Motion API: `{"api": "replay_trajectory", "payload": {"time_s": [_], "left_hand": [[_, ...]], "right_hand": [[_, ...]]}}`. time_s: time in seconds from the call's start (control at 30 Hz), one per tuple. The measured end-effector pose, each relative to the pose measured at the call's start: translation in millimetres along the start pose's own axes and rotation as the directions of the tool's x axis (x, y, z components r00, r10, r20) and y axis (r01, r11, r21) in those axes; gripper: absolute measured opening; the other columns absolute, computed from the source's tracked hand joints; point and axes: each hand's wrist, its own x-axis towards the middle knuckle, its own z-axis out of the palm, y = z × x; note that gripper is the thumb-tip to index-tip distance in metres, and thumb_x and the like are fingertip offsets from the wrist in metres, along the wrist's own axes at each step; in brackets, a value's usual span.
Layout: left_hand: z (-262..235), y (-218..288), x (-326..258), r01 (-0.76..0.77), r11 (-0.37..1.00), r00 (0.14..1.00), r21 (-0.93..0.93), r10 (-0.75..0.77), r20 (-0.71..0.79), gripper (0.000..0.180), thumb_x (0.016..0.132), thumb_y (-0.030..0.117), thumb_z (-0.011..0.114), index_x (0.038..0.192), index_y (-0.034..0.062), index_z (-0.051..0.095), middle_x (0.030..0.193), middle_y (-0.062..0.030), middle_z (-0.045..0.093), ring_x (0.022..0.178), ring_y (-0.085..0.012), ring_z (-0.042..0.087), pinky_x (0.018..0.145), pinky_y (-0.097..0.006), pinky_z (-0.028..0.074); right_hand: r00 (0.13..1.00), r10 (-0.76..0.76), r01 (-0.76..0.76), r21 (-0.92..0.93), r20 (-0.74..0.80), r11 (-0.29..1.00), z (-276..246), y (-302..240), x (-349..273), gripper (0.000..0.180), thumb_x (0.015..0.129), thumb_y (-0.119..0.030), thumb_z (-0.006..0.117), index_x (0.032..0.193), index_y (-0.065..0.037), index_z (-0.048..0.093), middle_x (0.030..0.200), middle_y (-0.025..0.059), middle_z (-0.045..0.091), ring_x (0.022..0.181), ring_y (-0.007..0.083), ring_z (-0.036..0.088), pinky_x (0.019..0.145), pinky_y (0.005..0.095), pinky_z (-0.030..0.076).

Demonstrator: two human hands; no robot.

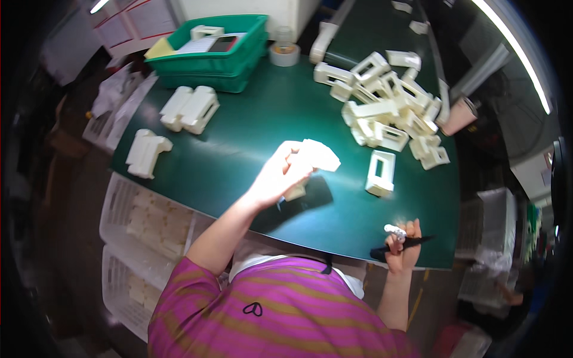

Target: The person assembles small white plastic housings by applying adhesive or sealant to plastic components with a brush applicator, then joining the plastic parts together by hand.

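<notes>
Above the middle of the green table, my left hand [276, 178] is closed around a white plastic housing [319, 155]. Bright light washes out its detail, and a lower bit shows beneath my fingers. At the table's front right edge, my right hand [406, 253] grips a slim dark pointed tool [418, 241]; its exact kind is unclear. Something white [394, 230] wraps or sits at a finger of that hand. Between the two hands, farther back, a single frame-shaped white housing [374, 184] lies on the table.
Many white housings [394, 107] lie heaped at the back right, before a dark conveyor belt [373, 36]. Several more [190, 110] sit in pairs on the left. Green bins [239, 59] and a tape roll [285, 55] stand at the back. Filled crates [113, 218] stand below left.
</notes>
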Motion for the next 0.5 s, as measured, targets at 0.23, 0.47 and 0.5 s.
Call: {"api": "replay_trajectory", "payload": {"time_s": [0.23,0.47,0.5], "left_hand": [[-80.3,25.9,-13.2,0.224,0.156,0.929,0.962,0.266,-0.260,0.043,0.080,0.016,0.059,0.120,0.0054,0.047,0.110,-0.0152,0.056,0.098,-0.0295,0.056,0.082,-0.036,0.046],[-110.1,18.3,-7.3,0.095,-0.089,0.911,0.992,0.410,-0.050,0.054,0.075,-0.006,0.043,0.127,0.0098,0.044,0.124,-0.0146,0.047,0.113,-0.0321,0.046,0.090,-0.038,0.042],[-120.8,19.8,0.3,0.095,-0.150,0.893,0.984,0.450,-0.018,0.054,0.075,-0.006,0.043,0.126,0.0086,0.044,0.125,-0.0150,0.046,0.114,-0.0335,0.044,0.093,-0.039,0.040]], "right_hand": [[0.985,0.157,-0.167,0.176,0.066,0.970,-20.0,19.5,14.3,0.036,0.096,-0.029,0.033,0.067,-0.009,0.040,0.058,0.0074,0.044,0.042,0.0113,0.034,0.032,0.0206,0.025],[0.972,0.170,-0.206,0.233,0.165,0.951,-28.7,18.1,16.4,0.039,0.097,-0.031,0.029,0.067,-0.008,0.039,0.060,0.0102,0.046,0.039,0.0140,0.041,0.030,0.0217,0.028],[0.971,0.173,-0.209,0.232,0.167,0.950,-28.7,17.5,15.5,0.039,0.097,-0.031,0.029,0.067,-0.008,0.039,0.060,0.0102,0.046,0.039,0.0140,0.041,0.030,0.0217,0.028]]}}
